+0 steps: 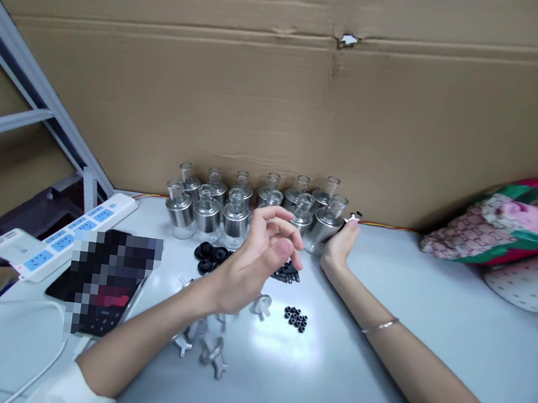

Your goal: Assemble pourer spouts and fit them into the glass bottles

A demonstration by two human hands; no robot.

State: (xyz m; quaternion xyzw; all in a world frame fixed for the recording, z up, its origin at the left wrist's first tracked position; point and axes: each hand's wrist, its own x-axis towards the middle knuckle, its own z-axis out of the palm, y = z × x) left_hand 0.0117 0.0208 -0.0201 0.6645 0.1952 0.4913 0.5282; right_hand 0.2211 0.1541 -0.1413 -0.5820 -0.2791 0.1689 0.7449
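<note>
My left hand point(262, 259) hovers over the middle of the table, its fingers loosely curled and apart with nothing in them. At the right end of the bottles, my right hand point(340, 246) is closed around a small silver-and-black part point(354, 217); most of its fingers are hidden. Beside that hand stands a glass bottle point(327, 225) with a metal band, the last of two upright rows. Round black stoppers point(208, 256), thin black pieces point(288, 273) and small black rings point(296, 318) lie in front of the bottles. Silver metal parts point(215, 355) are scattered below my left hand.
A white power strip point(78, 237) with a plugged-in charger and a phone-like device point(106, 286) lie on the left. A patterned cloth bag point(506, 224) sits at the far right. Cardboard point(281, 98) stands behind the table, with a grey metal frame point(51, 96) at left.
</note>
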